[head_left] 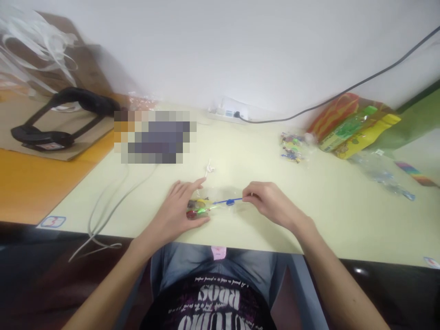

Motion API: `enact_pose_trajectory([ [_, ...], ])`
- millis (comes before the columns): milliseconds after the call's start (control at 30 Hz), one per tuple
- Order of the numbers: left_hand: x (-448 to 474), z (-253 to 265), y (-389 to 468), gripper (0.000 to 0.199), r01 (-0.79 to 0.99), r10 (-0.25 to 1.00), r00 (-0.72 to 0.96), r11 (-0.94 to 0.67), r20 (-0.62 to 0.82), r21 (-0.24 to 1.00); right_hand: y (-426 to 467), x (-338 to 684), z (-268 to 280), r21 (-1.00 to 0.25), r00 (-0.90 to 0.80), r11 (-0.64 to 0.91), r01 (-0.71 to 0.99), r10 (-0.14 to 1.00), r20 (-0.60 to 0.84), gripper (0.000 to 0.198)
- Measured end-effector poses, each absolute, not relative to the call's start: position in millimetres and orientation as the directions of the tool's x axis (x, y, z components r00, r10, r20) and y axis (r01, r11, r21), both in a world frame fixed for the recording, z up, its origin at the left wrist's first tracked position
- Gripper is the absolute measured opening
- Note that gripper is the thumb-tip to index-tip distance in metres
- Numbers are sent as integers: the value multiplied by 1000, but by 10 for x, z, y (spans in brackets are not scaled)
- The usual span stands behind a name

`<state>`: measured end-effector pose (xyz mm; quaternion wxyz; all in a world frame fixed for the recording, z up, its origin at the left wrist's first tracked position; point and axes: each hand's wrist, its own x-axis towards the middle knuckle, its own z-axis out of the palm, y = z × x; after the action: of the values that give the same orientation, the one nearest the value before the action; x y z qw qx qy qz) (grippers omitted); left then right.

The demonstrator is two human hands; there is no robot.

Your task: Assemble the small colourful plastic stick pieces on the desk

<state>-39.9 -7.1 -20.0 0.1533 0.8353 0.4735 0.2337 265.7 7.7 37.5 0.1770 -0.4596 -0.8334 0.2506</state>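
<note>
My right hand (263,197) pinches one end of a thin blue stick (235,200) with a small rounded blue part along it. Toward my left hand the stick points at a cluster of small colourful pieces (199,208) in red, green and yellow, with what looks like clear plastic about them. My left hand (180,204) rests over that cluster, thumb and forefinger spread apart, and its palm hides part of the pieces. Just beyond its forefinger lies a small knotted white strip (209,167).
A clear bag of similar colourful pieces (291,147) lies at the back right, near a green-capped bottle (350,128) and a yellow packet (367,137). White cables (99,229) cross the left side. A black-padded frame (65,119) sits on cardboard. A power strip (228,110) stands by the wall.
</note>
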Motion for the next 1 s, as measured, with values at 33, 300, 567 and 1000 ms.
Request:
enact_pose_trajectory([
  [33, -398, -199, -71, 94, 718, 861, 444, -508, 248, 475, 107, 2587, 335, -584, -535, 471, 661, 842, 73, 18],
  [300, -393, -194, -72, 91, 720, 859, 444, -511, 254, 470, 184, 2232, 74, -668, -619, 532, 521, 774, 134, 14],
  [567, -390, -207, -67, 90, 733, 861, 448, -507, 240, 453, 171, 2108, 8, -683, -667, 562, 467, 730, 145, 23],
  [1000, -394, -176, -56, 85, 729, 866, 447, -497, 223, 471, 696, 2212, -57, -569, -198, 273, 776, 961, 192, 48],
])
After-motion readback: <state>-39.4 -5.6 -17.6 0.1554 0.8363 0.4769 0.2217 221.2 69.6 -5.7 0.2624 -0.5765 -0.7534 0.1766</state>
